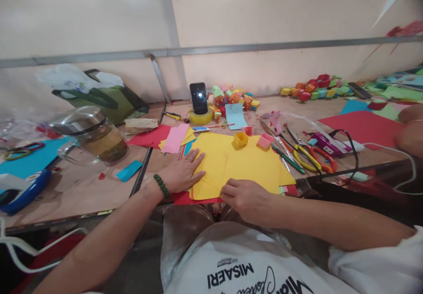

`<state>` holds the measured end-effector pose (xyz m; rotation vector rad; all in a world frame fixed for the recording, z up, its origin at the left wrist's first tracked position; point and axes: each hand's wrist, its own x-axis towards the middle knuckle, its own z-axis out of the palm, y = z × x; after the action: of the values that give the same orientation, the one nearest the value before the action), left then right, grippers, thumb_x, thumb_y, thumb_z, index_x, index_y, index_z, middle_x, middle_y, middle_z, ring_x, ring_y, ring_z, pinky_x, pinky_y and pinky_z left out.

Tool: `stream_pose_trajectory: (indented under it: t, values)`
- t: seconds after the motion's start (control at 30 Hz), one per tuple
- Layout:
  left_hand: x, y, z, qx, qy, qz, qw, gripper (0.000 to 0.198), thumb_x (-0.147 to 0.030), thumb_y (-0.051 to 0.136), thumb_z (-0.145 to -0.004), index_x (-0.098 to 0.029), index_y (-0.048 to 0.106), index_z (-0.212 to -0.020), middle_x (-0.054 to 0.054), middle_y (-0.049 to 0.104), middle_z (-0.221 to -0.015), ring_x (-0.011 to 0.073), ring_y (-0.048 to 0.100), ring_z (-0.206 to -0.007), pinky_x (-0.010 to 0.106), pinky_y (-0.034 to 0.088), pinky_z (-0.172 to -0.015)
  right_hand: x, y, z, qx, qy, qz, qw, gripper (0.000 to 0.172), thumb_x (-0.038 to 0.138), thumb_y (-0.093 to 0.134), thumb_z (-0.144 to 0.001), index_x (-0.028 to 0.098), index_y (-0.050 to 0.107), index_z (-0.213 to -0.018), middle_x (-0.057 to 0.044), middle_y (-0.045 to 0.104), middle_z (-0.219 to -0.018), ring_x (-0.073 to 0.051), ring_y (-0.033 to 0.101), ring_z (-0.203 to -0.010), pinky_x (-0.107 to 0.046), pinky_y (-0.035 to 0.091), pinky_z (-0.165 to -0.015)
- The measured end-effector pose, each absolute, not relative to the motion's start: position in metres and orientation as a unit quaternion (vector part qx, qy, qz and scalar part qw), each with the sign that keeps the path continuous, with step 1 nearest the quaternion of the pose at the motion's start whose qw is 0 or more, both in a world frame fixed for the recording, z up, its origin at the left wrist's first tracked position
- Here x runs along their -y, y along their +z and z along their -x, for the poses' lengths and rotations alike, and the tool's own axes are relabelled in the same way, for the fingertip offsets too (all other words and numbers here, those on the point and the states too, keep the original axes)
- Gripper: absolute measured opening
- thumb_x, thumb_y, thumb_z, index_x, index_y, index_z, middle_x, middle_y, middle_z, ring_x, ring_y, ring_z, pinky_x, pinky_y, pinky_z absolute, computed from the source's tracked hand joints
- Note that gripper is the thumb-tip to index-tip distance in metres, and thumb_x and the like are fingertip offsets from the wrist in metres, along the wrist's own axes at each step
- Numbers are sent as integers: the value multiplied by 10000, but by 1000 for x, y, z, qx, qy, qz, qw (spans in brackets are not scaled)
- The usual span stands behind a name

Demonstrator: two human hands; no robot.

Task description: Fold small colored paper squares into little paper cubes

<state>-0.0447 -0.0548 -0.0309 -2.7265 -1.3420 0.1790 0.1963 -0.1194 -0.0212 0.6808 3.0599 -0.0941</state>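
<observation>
Sheets of yellow paper lie stacked at the table's front edge, with red paper showing beneath. My left hand, a green bead bracelet at its wrist, rests on the stack's left side with fingers stretched out. At the near edge, my right hand has its fingers curled together on the yellow paper; the thumb is mostly hidden. On the far part of the stack sit a small folded yellow paper box and a pink one.
Beyond the stack, a phone leans upright on a tape roll beside a heap of folded paper pieces. Scissors and pliers lie right. A glass mug stands left. Another person's hand is far right.
</observation>
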Motion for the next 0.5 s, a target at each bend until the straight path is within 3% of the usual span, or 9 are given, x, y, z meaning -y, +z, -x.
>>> stream_pose_trajectory:
  t: [0.07,0.17,0.27,0.4,0.5]
  values:
    - [54,-25,44,445,59,892,53,594,-475,294,-955,-138,348,-1441,195,380,-1492,320,342,-1380,542,162,-1120,111,-6,-203,-977,-65,-204,-3,155,102,528,-826,170,666,-847,-65,659,-887,-172,554,-806,-280,451,-687]
    - [50,-15,39,428,51,900,58,487,-421,426,-910,-169,488,-1322,176,509,-1380,324,440,-1294,529,252,-1076,81,20,-207,-960,-28,-274,-39,320,56,496,-804,185,668,-1041,-95,656,-1038,-190,578,-948,-289,465,-768]
    - [44,-9,31,358,45,931,56,351,-271,528,-839,-207,559,-1182,123,619,-1203,273,569,-1115,449,371,-978,43,29,-201,-938,9,-346,24,398,67,557,-768,161,630,-1147,-148,636,-1120,-246,590,-997,-330,490,-778]
    - [38,-9,20,302,67,946,96,185,-117,499,-836,-153,588,-995,101,674,-886,217,645,-789,377,453,-796,10,16,-185,-936,-32,-342,84,522,41,547,-729,136,577,-1242,-167,639,-1115,-265,638,-977,-364,518,-800]
    - [31,-8,17,310,86,939,119,158,-74,455,-852,-121,603,-884,113,676,-780,228,651,-713,357,474,-674,-1,7,-179,-932,-46,-358,21,561,17,496,-728,123,557,-1275,-178,623,-1184,-274,618,-1075,-389,504,-882]
